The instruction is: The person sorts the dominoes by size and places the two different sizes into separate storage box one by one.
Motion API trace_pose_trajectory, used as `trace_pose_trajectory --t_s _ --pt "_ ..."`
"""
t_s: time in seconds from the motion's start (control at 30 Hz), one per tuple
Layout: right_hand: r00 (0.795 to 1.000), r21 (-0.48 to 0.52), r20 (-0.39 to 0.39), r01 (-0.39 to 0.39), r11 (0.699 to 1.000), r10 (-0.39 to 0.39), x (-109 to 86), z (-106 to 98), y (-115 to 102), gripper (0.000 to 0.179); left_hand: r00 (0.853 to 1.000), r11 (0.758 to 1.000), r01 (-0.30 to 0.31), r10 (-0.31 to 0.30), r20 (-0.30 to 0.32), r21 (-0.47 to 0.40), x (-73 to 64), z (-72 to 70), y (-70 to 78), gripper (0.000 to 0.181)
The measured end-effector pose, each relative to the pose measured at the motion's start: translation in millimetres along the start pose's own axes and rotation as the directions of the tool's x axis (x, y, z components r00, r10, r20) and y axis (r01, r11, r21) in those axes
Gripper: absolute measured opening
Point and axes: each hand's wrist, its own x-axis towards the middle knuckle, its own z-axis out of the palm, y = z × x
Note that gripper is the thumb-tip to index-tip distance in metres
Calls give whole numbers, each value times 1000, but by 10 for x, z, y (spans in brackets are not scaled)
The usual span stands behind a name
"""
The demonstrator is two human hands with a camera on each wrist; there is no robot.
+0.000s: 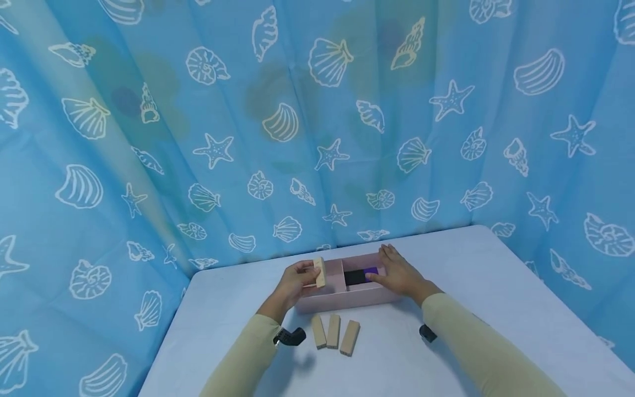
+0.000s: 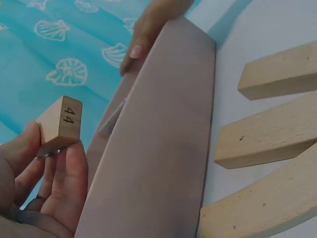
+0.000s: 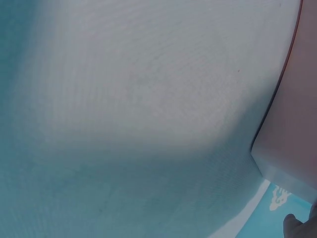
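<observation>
Your left hand (image 1: 292, 282) pinches a pale wooden block (image 1: 319, 272) between thumb and fingers, the thumb on one face and the fingers behind and below it. From the head view you hold this block on end at the left part of a pink box (image 1: 347, 301), where it overlaps the left compartment; the left wrist view shows it clear of the near wall, with a handwritten mark that looks like 44 on its end. Your right hand (image 1: 401, 274) lies across the right end of the box, its fingers fairly straight and together toward the far corner, its thumb spread apart over the inside; the spread is wide, and you have nothing pinched in it that shows. A divider (image 1: 343, 275) splits the box in two, and in the right compartment a black piece (image 1: 354, 277) sits beside a purple piece (image 1: 370, 273), close to your right thumb; whether the thumb touches the purple one, you cannot tell. On the white table (image 1: 387, 366), just in front of the box, you have three more blocks (image 1: 333, 332) lying side by side, slightly fanned. Behind the table hangs a blue curtain (image 1: 307, 66) printed with white shells and starfish.
</observation>
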Motion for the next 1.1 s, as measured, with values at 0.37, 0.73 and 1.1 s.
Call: trace_pose_trajectory --t_s 0.37,0.73,1.1 --pt "1000 3 4 -1 1000 1 3 0 -7 111 992 978 120 -126 28 168 261 94 -3 38" --pt "1000 8 14 -17 1000 17 -32 12 -21 111 989 916 148 -146 -34 372 354 268 -116 30" --pt "1000 -16 0 -19 1000 19 -6 20 -9 112 984 884 179 -151 -97 432 416 366 -132 24"
